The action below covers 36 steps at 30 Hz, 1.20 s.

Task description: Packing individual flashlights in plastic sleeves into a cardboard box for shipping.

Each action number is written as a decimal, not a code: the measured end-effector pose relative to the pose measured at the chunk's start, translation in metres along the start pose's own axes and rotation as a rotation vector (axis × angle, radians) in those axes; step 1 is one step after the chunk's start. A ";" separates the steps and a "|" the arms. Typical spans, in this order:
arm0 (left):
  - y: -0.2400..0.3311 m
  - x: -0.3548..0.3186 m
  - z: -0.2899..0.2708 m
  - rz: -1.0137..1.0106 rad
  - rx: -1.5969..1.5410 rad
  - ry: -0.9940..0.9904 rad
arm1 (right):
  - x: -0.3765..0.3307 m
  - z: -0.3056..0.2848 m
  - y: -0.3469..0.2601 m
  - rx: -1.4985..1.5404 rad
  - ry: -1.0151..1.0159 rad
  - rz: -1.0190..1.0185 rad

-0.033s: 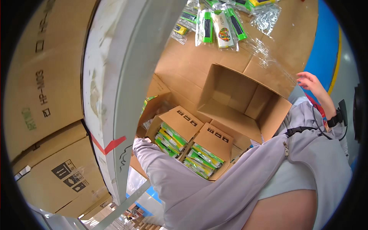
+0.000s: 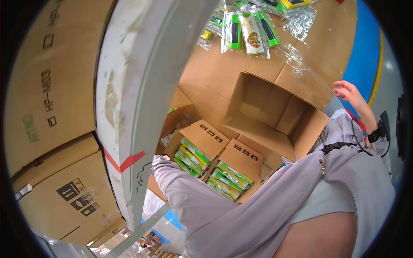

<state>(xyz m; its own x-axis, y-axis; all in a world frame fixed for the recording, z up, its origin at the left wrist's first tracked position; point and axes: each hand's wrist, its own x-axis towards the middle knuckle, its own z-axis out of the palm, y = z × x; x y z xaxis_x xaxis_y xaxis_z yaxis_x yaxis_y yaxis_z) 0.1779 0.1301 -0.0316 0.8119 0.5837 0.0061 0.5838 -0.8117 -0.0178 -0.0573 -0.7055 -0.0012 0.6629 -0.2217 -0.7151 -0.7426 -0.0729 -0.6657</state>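
My right hand (image 2: pixel 349 92) is at the right edge of the cardboard-covered table, fingers stretched out and slightly apart. Its fingertips are close to a thin strip of clear plastic (image 2: pixel 316 76), and nothing shows in its grasp. My left sleeve (image 2: pixel 172 172) reaches to the left side of an open carton (image 2: pixel 202 133). Beyond the cuff my left hand is almost wholly hidden beside the pale post (image 2: pixel 148 86), so its fingers do not show. Rows of green and yellow packets (image 2: pixel 191 157) fill this carton. Behind it an empty carton (image 2: pixel 258 109) lies tilted, its opening toward me.
Green and white bagged items (image 2: pixel 254 34) lie at the table's far end with loose clear bags (image 2: pixel 299 26). Large closed cartons (image 2: pixel 56 86) are stacked left of the post. A blue strip (image 2: pixel 365 47) runs along the right. Another carton's flap (image 2: pixel 178 101) stands behind the post.
The view has shifted slightly, so the post and stacked cartons sit a little further right. A green packet beside the post is now more hidden. My right hand has stayed in place.
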 end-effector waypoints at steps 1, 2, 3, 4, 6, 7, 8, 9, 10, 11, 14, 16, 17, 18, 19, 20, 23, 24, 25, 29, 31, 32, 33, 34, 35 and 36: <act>0.004 0.001 0.000 0.036 0.028 0.009 | -0.001 0.003 -0.008 -0.011 0.013 -0.011; 0.011 0.005 0.002 0.073 0.060 0.017 | -0.003 0.007 -0.015 -0.005 0.002 -0.005; 0.010 0.010 0.002 0.105 0.081 0.031 | -0.004 0.011 -0.022 -0.004 -0.019 -0.003; 0.001 0.019 0.000 0.119 0.096 0.049 | -0.001 0.016 -0.026 -0.017 -0.026 -0.014; -0.038 0.031 0.003 0.102 0.119 0.148 | 0.010 0.032 -0.036 -0.041 -0.097 -0.064; -0.045 0.037 0.007 0.123 0.141 0.231 | 0.013 0.038 -0.039 -0.055 -0.104 -0.069; -0.053 0.043 0.008 0.101 0.113 0.225 | 0.018 0.044 -0.041 -0.083 -0.118 -0.070; -0.055 0.045 0.011 0.075 0.050 0.186 | 0.021 0.049 -0.042 -0.114 -0.126 -0.064; -0.058 0.043 0.014 0.046 -0.019 0.147 | 0.022 0.053 -0.045 -0.132 -0.129 -0.064; -0.063 0.040 0.014 0.015 -0.089 0.118 | 0.024 0.059 -0.049 -0.150 -0.152 -0.084; -0.079 0.029 0.006 -0.087 -0.336 0.030 | 0.029 0.069 -0.061 -0.179 -0.206 -0.113; -0.077 0.016 0.001 -0.136 -0.471 -0.010 | 0.032 0.074 -0.065 -0.187 -0.214 -0.128; -0.068 0.006 -0.001 -0.056 -0.139 0.015 | 0.032 0.074 -0.065 -0.183 -0.225 -0.133; -0.069 -0.008 -0.008 -0.057 -0.142 0.020 | 0.033 0.077 -0.066 -0.175 -0.251 -0.150; -0.066 -0.016 -0.007 -0.073 -0.163 0.014 | 0.031 0.075 -0.065 -0.170 -0.237 -0.147; -0.062 -0.024 -0.008 -0.087 -0.185 0.006 | 0.028 0.071 -0.064 -0.165 -0.246 -0.173; -0.110 -0.044 -0.027 -0.251 -0.353 0.027 | 0.031 0.077 -0.065 -0.146 -0.305 -0.257; -0.127 -0.053 -0.038 -0.276 -0.408 0.067 | 0.033 0.080 -0.066 -0.145 -0.339 -0.303; -0.104 -0.058 -0.038 -0.308 -0.458 0.068 | 0.033 0.072 -0.058 -0.141 -0.316 -0.292; 0.026 -0.132 -0.062 -0.083 -0.633 -0.132 | 0.031 0.049 -0.027 -0.138 -0.229 -0.219; -0.009 -0.119 -0.068 0.095 -0.021 -0.026 | 0.038 0.056 -0.029 -0.129 -0.264 -0.233; -0.009 -0.122 -0.065 0.266 0.139 0.078 | 0.043 0.058 -0.026 -0.122 -0.277 -0.242; -0.017 -0.118 -0.067 0.260 0.167 0.070 | 0.046 0.060 -0.024 -0.117 -0.298 -0.253; -0.026 -0.106 -0.068 0.203 0.130 -0.074 | 0.046 0.060 -0.025 -0.106 -0.317 -0.238; -0.035 -0.091 -0.069 0.144 0.092 -0.213 | 0.045 0.059 -0.026 -0.115 -0.316 -0.246; -0.050 -0.075 -0.073 0.098 0.000 -0.352 | 0.048 0.060 -0.027 -0.118 -0.326 -0.263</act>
<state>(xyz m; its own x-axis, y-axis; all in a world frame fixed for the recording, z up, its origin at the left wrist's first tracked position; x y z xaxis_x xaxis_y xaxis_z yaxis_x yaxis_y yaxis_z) 0.0878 0.1254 0.0422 0.8124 0.4735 -0.3402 0.5031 -0.8642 -0.0015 0.0004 -0.6556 -0.0309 0.8122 0.1362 -0.5673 -0.5381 -0.2006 -0.8186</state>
